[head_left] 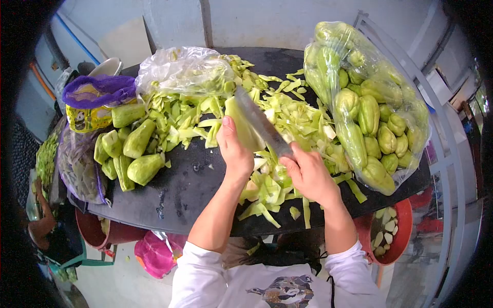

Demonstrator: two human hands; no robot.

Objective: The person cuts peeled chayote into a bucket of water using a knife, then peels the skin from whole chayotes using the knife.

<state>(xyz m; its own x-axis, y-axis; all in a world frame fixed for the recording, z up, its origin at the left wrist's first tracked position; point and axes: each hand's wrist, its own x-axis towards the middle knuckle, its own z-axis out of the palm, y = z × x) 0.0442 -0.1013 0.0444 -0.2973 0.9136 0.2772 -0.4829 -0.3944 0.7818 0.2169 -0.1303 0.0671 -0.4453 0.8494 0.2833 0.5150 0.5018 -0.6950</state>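
My left hand (236, 151) is closed around a pale green, partly peeled chayote (241, 123), thumb along its near side. Gripped in my right hand (310, 172) is a wide-bladed knife (263, 123). Its blade lies along the chayote's right side, slanting up and to the left; its handle is hidden in my fingers. Beneath both hands, a heap of green peelings (298, 118) spreads over the dark table (179, 205). Several peeled chayotes (136, 138) are piled to the left of my left hand.
A clear bag of unpeeled chayotes (370, 113) stands at the right. Another clear plastic bag (179, 69) and a purple mesh sack (82, 164) are on the left side. A red bucket (405, 233) holds pale pieces below the table. A person's arm (43, 220) shows far left.
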